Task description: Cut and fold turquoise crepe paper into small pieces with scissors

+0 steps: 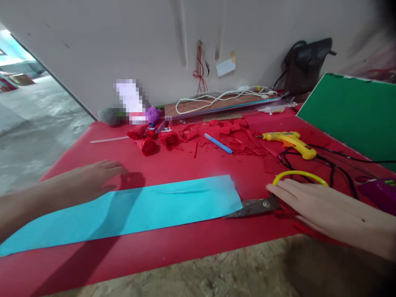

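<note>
A long strip of light blue crepe paper [148, 210] lies across the front of the red tabletop. My left hand [108, 173] hovers near the strip's far edge, slightly blurred, fingers stretched and holding nothing; its shadow falls on the paper and table. At the right, my right hand [297, 198] is closed over the handles of a pair of scissors [262, 205] with a yellow loop. The scissors' dark blades point left, and their tips meet the strip's right end. My thumb's grip under the handle is partly hidden.
Red paper roses [148, 146] and red scraps [229, 132] lie behind the strip, with a blue stick [218, 143] among them. A yellow glue gun [287, 140] with black cord sits right, before a green board [352, 115]. White cable [213, 101] rests along the wall.
</note>
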Demonstrator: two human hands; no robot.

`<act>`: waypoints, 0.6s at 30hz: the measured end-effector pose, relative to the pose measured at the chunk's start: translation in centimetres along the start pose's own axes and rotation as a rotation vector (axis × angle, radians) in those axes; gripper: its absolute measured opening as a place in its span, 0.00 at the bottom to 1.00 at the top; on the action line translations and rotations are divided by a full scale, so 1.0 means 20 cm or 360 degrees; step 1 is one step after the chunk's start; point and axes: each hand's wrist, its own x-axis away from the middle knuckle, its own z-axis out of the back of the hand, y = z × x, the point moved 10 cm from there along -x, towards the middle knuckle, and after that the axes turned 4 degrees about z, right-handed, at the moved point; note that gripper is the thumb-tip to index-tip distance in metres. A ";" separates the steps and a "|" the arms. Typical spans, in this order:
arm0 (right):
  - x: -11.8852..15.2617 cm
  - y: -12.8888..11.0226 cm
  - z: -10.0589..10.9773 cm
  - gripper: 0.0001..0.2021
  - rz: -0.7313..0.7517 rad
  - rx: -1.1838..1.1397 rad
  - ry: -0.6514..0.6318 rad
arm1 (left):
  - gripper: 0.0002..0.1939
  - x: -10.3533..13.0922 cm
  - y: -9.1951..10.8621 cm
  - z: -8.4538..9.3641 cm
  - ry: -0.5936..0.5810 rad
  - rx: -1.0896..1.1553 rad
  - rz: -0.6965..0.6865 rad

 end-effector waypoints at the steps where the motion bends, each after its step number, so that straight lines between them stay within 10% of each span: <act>1: 0.00 -0.01 -0.02 0.27 0.0063 -0.0025 -0.0031 | 0.15 -0.02 0.10 0.03 0.0025 0.0018 -0.0079; 9: 0.04 -0.02 -0.10 0.25 0.0052 -0.0226 -0.0181 | 0.18 -0.23 0.98 0.03 0.0080 0.0500 -0.0903; 18: 0.06 -0.04 -0.13 0.26 0.0015 -0.0379 -0.0276 | 0.12 -0.33 1.03 -0.03 0.0270 0.0657 -0.1058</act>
